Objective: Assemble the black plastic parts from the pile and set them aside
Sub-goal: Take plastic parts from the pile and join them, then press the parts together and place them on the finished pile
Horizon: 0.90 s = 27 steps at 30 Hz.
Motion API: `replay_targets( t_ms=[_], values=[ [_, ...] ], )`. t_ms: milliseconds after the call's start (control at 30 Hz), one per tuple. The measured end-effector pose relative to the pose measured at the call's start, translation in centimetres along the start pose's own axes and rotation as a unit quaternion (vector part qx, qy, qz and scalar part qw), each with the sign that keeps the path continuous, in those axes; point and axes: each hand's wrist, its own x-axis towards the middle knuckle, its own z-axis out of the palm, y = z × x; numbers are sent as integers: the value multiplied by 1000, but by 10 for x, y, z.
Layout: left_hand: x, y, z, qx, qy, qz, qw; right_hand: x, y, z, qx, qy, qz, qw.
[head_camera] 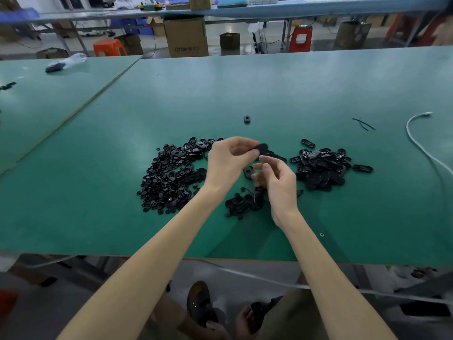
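Observation:
My left hand (228,160) is raised over the green table (269,89) and pinches a black oval plastic part (261,148) between thumb and fingers. My right hand (277,180) hovers just below and to the right of that part, fingers loosely curled, with nothing plainly visible in them. A large pile of small black round and oval parts (169,177) lies to the left. A pile of black oval pieces (321,168) lies to the right. A smaller cluster of black parts (242,203) sits between my forearms.
One single black part (247,119) lies alone farther back. Thin black ties (362,123) and a white cable (416,141) are at the right. A clear bag with black parts (65,63) rests on the neighbouring table at the far left. Boxes and red stools stand beyond.

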Motion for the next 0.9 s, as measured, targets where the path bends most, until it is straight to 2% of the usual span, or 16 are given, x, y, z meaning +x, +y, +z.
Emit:
replay_targets(
  t_ms=[133, 233, 333, 467, 567, 667, 767, 900],
  values=[
    [10, 23, 42, 24, -65, 12, 998, 2, 1, -1, -46, -21, 11, 999],
    [16, 34, 69, 55, -91, 21, 994, 1, -1, -5, -35, -15, 14, 999],
    [17, 31, 71, 100, -72, 21, 992, -1, -2, -3, -6, -24, 19, 1000],
    [15, 17, 32, 178, -9, 48, 983, 0, 0, -2, -18, -17, 5, 1000],
    [15, 7, -18, 295, -6, 51, 954, 0, 0, -1, -34, -11, 8, 999],
    [11, -6, -64, 437, -40, 2, 899, 0, 1, -1, -44, -21, 4, 999],
    [5, -18, -87, 515, -74, -34, 853, 0, 2, -1, -53, -28, 0, 998],
    [-5, -32, -88, 520, -47, 3, 853, 0, 1, -1, -54, -28, 1, 998]
  ],
)
